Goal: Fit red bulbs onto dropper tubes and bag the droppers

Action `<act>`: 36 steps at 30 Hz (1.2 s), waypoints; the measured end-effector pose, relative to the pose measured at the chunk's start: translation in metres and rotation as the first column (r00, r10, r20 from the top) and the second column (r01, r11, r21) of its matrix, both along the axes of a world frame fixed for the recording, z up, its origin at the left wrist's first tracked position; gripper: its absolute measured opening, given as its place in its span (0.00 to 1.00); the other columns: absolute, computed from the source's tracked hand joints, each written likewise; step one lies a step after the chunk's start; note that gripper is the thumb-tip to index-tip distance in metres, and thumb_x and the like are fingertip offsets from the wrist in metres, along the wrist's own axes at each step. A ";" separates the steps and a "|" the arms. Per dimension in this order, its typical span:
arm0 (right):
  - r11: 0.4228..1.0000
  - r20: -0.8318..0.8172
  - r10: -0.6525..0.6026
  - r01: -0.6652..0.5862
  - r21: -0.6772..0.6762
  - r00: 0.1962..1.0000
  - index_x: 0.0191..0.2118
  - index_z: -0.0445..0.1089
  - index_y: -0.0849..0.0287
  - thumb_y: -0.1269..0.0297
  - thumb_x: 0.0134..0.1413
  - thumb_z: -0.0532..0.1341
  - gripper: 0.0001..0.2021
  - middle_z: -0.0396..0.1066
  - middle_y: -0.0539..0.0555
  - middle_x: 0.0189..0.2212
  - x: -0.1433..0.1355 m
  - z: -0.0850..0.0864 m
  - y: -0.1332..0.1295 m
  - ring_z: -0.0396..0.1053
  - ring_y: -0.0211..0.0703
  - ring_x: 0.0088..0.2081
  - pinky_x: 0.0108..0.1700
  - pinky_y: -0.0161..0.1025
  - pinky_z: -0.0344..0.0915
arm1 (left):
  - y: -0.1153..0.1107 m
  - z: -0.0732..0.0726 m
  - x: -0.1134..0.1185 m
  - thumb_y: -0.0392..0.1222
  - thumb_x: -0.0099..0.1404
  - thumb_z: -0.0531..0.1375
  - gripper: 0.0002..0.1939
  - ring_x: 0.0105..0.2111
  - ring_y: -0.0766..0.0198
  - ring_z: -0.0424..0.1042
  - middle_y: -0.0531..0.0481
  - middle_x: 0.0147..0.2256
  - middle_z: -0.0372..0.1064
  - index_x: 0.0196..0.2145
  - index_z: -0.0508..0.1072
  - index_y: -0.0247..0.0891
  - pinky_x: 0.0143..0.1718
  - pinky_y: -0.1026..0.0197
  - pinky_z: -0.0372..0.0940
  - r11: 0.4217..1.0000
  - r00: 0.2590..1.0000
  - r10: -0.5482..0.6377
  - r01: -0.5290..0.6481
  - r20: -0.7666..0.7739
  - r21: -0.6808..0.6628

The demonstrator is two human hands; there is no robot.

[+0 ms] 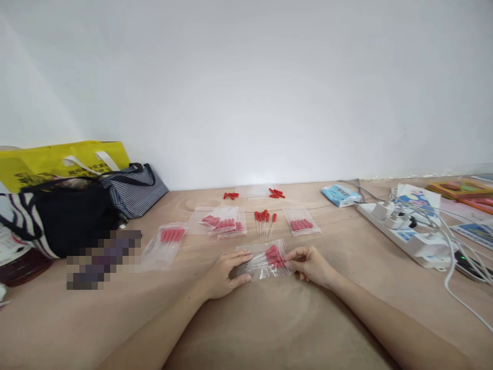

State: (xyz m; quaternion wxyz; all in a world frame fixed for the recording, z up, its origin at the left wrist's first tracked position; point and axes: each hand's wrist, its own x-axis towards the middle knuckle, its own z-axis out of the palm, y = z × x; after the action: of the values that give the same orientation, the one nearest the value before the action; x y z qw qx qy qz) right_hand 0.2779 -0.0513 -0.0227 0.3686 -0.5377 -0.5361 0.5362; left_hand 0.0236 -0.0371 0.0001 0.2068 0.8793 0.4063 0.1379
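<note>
A clear zip bag (263, 263) with several red-bulbed glass droppers (274, 255) inside lies in front of me, bulbs toward its right end. My left hand (227, 272) holds the bag's left end between thumb and fingers. At the right edge, beside the bulbs, my right hand (310, 266) pinches the bag's zip end. Just beyond the bag, loose droppers (264, 218) lie side by side with their red bulbs pointing away from me. More bagged droppers rest around: one bag at left (165, 246), overlapping bags (223, 223) behind my left hand, and one bag at right (301, 222).
Loose red bulbs lie in two small piles (231, 196) (276, 193) near the wall. Bags (65, 210) and a dark jar (25, 267) stand at left. To the right are a blue packet (341, 195), a power strip (408, 239) with tangled cables, and printed cards (477, 234).
</note>
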 end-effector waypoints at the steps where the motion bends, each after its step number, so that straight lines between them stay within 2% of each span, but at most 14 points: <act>1: 1.000 0.008 -0.007 0.007 0.002 1.000 0.25 0.66 0.62 0.57 0.31 0.64 0.15 0.60 0.43 0.10 0.000 0.000 0.000 0.54 0.27 0.10 0.12 0.26 0.48 | 0.000 0.000 0.000 0.50 0.58 0.55 0.24 0.54 0.57 0.56 0.48 0.53 0.59 0.52 0.62 0.42 0.54 0.51 0.52 1.000 1.000 -0.002 0.002 -0.001 -0.001; 6: 0.999 0.043 -0.033 0.031 0.039 0.999 0.23 0.66 0.61 0.59 0.28 0.66 0.13 0.60 0.43 0.12 -0.001 -0.006 0.004 0.53 0.27 0.11 0.13 0.27 0.49 | 0.001 -0.002 0.000 0.48 0.58 0.55 0.23 0.53 0.57 0.57 0.48 0.52 0.60 0.51 0.63 0.41 0.54 0.52 0.52 1.000 1.000 -0.006 0.006 0.013 0.015; 10: 0.980 0.098 -0.081 0.061 0.187 0.992 0.20 0.66 0.62 0.58 0.31 0.66 0.12 0.61 0.45 0.13 -0.003 -0.012 0.006 0.55 0.28 0.15 0.17 0.28 0.52 | 0.002 -0.002 0.000 0.47 0.58 0.56 0.23 0.53 0.57 0.58 0.48 0.52 0.61 0.51 0.64 0.41 0.54 0.52 0.53 1.000 1.000 -0.016 0.015 0.026 0.017; 12: 0.969 0.133 -0.065 0.031 0.245 0.989 0.19 0.67 0.62 0.58 0.32 0.66 0.12 0.62 0.46 0.14 -0.003 -0.012 0.006 0.56 0.29 0.17 0.19 0.28 0.52 | 0.002 -0.001 0.000 0.47 0.58 0.56 0.22 0.53 0.57 0.58 0.48 0.52 0.61 0.50 0.64 0.42 0.54 0.51 0.53 1.000 1.000 -0.014 0.014 0.025 0.016; 16: 0.975 0.168 0.076 -0.109 0.194 0.983 0.20 0.67 0.61 0.54 0.40 0.60 0.14 0.59 0.45 0.12 0.004 -0.006 0.011 0.53 0.29 0.15 0.16 0.28 0.50 | 0.002 0.000 0.000 0.47 0.58 0.56 0.22 0.53 0.57 0.58 0.48 0.52 0.61 0.51 0.63 0.43 0.54 0.51 0.53 1.000 0.999 -0.021 0.021 0.036 0.005; 18: 0.975 0.223 0.067 -0.112 0.193 0.972 0.21 0.67 0.61 0.53 0.44 0.57 0.15 0.59 0.45 0.12 0.012 0.000 0.022 0.52 0.30 0.14 0.16 0.29 0.50 | 0.002 0.001 0.000 0.48 0.58 0.56 0.23 0.53 0.57 0.58 0.48 0.52 0.60 0.51 0.63 0.43 0.54 0.51 0.53 1.000 0.999 -0.021 0.021 0.033 -0.002; 19: 0.968 0.282 0.021 -0.090 0.235 0.959 0.21 0.67 0.61 0.54 0.46 0.56 0.15 0.60 0.46 0.13 0.015 0.003 0.029 0.54 0.31 0.14 0.16 0.30 0.51 | 0.002 0.001 0.000 0.48 0.58 0.56 0.23 0.53 0.57 0.57 0.48 0.52 0.60 0.51 0.63 0.43 0.54 0.51 0.53 1.000 0.999 -0.018 0.018 0.028 -0.007; 21: 0.915 0.445 -0.128 -0.068 0.399 0.887 0.23 0.68 0.61 0.60 0.48 0.55 0.11 0.65 0.49 0.19 0.020 0.009 0.046 0.61 0.34 0.20 0.23 0.32 0.57 | 0.002 0.002 0.000 0.48 0.58 0.56 0.23 0.53 0.57 0.57 0.48 0.53 0.60 0.51 0.63 0.42 0.54 0.51 0.53 1.000 1.000 -0.014 0.014 0.016 -0.017; 22: 0.877 0.533 -0.198 -0.094 0.471 0.822 0.26 0.69 0.61 0.63 0.49 0.54 0.09 0.68 0.51 0.22 0.020 0.012 0.054 0.64 0.37 0.24 0.26 0.33 0.59 | 0.002 0.003 0.000 0.48 0.58 0.56 0.23 0.53 0.57 0.57 0.48 0.53 0.59 0.51 0.63 0.42 0.54 0.51 0.52 1.000 1.000 -0.014 0.014 0.012 -0.022; 24: 0.803 0.693 -0.284 -0.231 0.549 0.663 0.34 0.70 0.58 0.69 0.51 0.51 0.10 0.69 0.53 0.32 0.016 0.017 0.070 0.66 0.39 0.32 0.32 0.34 0.59 | 0.002 0.005 -0.001 0.48 0.59 0.55 0.22 0.53 0.57 0.57 0.48 0.53 0.59 0.51 0.63 0.43 0.54 0.51 0.53 0.999 1.000 -0.023 0.023 0.017 -0.028; 27: 0.720 0.884 -0.312 -0.520 0.460 0.349 0.42 0.67 0.55 0.74 0.52 0.48 0.15 0.65 0.55 0.41 0.003 0.024 0.087 0.66 0.40 0.36 0.33 0.34 0.59 | 0.001 0.006 -0.001 0.46 0.62 0.51 0.19 0.53 0.58 0.58 0.50 0.52 0.61 0.50 0.64 0.44 0.54 0.51 0.53 0.999 0.999 -0.031 0.032 0.038 -0.034; 29: 0.677 0.933 -0.302 -0.644 0.356 0.198 0.40 0.68 0.56 0.74 0.51 0.50 0.14 0.64 0.56 0.42 -0.007 0.028 0.094 0.66 0.41 0.36 0.31 0.34 0.59 | 0.001 0.007 -0.002 0.46 0.62 0.51 0.19 0.53 0.58 0.58 0.50 0.52 0.61 0.50 0.64 0.44 0.54 0.51 0.53 0.999 0.999 -0.030 0.031 0.040 -0.036; 31: 0.637 0.948 -0.285 -0.711 0.298 0.141 0.37 0.69 0.58 0.73 0.50 0.52 0.11 0.64 0.56 0.41 -0.014 0.032 0.099 0.65 0.42 0.37 0.31 0.35 0.59 | 0.000 0.007 -0.002 0.47 0.61 0.53 0.20 0.53 0.57 0.57 0.49 0.52 0.60 0.51 0.64 0.44 0.54 0.51 0.53 0.999 0.999 -0.029 0.030 0.030 -0.034; 36: 0.555 0.958 -0.273 -0.800 0.227 0.083 0.35 0.68 0.59 0.74 0.52 0.51 0.10 0.66 0.57 0.38 -0.019 0.038 0.103 0.63 0.43 0.39 0.34 0.35 0.58 | -0.001 0.005 -0.002 0.47 0.60 0.54 0.21 0.53 0.57 0.57 0.48 0.53 0.59 0.51 0.63 0.43 0.54 0.51 0.53 0.999 1.000 -0.025 0.026 0.014 -0.032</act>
State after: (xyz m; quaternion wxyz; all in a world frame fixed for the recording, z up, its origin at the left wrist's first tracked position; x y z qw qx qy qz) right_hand 0.2591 0.0519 0.0148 -0.0124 -0.3982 -0.9024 -0.1643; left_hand 0.0220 -0.0379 0.0050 0.2255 0.8799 0.3959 0.1346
